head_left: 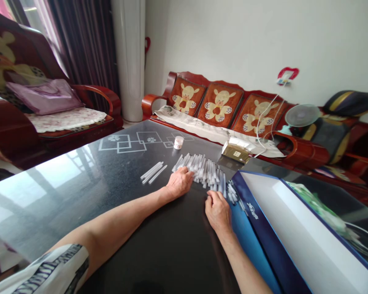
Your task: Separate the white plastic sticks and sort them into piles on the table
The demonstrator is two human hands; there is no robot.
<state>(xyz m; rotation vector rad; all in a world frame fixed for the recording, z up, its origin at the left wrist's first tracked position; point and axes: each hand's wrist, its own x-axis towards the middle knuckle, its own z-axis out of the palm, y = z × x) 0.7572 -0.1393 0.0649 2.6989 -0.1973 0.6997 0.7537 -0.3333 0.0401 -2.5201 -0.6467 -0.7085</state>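
A heap of thin, whitish translucent sticks (204, 167), like plastic tubes, lies on the dark glossy table (125, 253). At the heap's near left edge is my left hand (180, 182), its fingers curled in against the sticks; what they grip is hidden. My right hand (218, 209) rests lower and to the right, just in front of the heap, with thumb and fingers bent together. Whether it pinches anything cannot be made out. Several loose sticks (152, 173) lie side by side left of my left hand. Smaller clear pieces (232, 192) sit right of the heap.
A long blue box (242, 192) with a white inside stands along the right, beside my right forearm. Behind the heap are a small white jar (178, 142) and a tissue pack (236, 152). Beyond the table stands a wooden sofa (221, 106) with a fan (302, 115) nearby.
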